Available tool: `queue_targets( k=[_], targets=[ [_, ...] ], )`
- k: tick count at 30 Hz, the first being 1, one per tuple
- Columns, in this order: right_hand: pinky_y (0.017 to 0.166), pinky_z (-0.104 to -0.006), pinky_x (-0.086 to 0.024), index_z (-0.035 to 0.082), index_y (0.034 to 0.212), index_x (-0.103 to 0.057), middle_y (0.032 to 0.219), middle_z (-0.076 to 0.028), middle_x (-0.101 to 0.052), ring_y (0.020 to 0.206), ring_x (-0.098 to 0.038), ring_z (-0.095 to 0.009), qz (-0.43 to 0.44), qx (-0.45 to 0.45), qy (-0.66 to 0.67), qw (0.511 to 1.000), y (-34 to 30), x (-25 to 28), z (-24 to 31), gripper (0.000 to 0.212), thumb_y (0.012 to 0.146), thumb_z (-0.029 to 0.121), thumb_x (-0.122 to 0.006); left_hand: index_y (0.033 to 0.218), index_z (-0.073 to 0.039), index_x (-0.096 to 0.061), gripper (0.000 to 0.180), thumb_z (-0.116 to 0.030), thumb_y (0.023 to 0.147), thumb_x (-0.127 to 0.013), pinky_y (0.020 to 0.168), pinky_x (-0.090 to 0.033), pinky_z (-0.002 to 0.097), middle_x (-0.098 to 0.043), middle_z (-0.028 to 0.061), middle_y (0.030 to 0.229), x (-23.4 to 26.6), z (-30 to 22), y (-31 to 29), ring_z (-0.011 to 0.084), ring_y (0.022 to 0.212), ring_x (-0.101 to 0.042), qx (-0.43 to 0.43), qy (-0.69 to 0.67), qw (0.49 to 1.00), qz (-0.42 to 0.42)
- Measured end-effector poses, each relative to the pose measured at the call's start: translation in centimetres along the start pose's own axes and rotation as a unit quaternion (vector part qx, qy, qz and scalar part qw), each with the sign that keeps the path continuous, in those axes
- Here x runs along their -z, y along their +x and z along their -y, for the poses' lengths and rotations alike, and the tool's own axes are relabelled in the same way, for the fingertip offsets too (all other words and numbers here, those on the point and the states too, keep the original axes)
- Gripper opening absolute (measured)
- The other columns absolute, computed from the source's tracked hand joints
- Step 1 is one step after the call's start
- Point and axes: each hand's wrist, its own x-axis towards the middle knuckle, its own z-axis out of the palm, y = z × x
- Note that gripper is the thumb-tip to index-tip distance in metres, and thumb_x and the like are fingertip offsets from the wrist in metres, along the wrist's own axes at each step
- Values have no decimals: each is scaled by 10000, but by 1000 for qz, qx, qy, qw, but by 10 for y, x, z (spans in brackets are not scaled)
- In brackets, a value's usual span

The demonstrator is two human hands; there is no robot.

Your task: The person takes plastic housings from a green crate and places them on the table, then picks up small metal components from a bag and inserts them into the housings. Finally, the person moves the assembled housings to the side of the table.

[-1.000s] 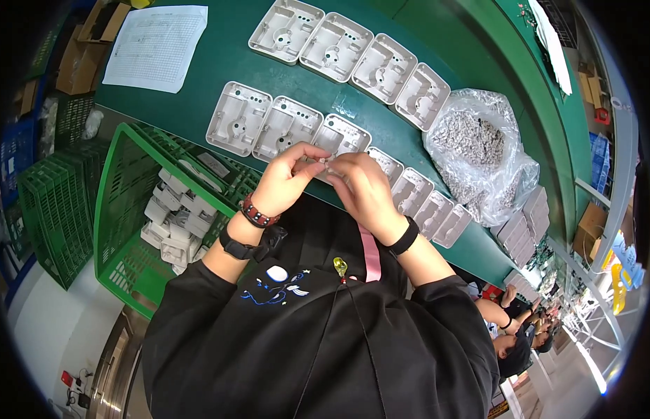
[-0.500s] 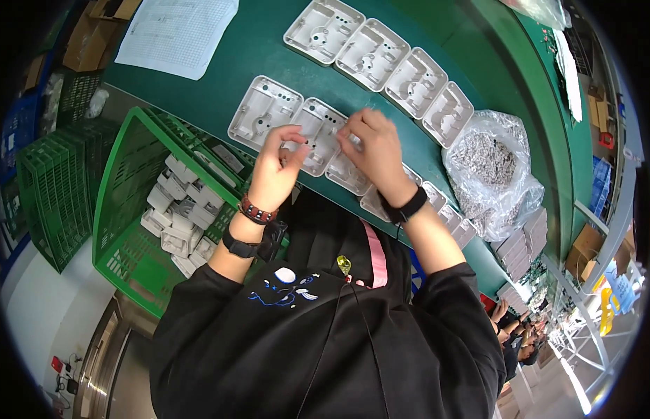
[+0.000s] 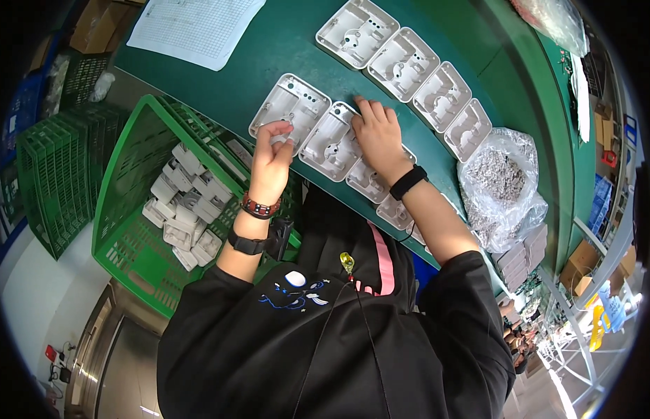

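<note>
Pale plastic housings stand open side up in a row along the near table edge. Over the near corner of the leftmost housing (image 3: 307,98) is my left hand (image 3: 270,164). Its thumb and index finger are bent together; anything between them is too small to make out. Beside it lies the second housing (image 3: 330,146), with a round feature inside. At its right side is my right hand (image 3: 379,136), fingers apart and stretched forward, no object visible in them. My right hand partly covers the third housing (image 3: 367,180).
Several more housings (image 3: 402,66) form a second row farther back. A clear bag of small metal parts (image 3: 496,174) sits at the right. Left of the table stands a green crate (image 3: 112,209) holding pale plastic parts (image 3: 178,227). A gridded paper sheet (image 3: 196,31) lies at the far left.
The view has shifted, so the table's contents appear farther right. My right hand has moved away from my left and its fingers have spread. My left thumb and finger have come closer together.
</note>
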Motion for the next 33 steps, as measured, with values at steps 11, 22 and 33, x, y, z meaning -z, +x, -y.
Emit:
queue_targets(
  k=[11,22,33],
  targets=[
    [717,-362,-384,73,788,-597,944,-59,-523,837,-483,-267,-49,-108,369,922,-27,78,56,145,671,122,-665,1209,-59,-292,590,-550,890,-219,593,-375,210,-456,85,1062,-39,-14,-12,86,696,-434,-18,-129,982,139],
    [633,-290,-390,49,844,-560,786,-56,-530,721,-489,-216,-19,-284,564,775,-48,73,35,141,728,84,-633,1009,-37,-458,322,-336,924,-375,648,-398,213,-526,33,890,-51,-23,-17,79,718,-462,28,-94,961,257],
    [664,-278,-347,96,797,-580,854,-20,-520,790,-492,-201,-97,-70,282,952,-31,85,23,146,687,124,-670,905,-14,-480,110,-119,872,-485,625,-425,244,-545,55,757,-48,-14,-12,112,682,-523,-109,89,978,156]
  ],
)
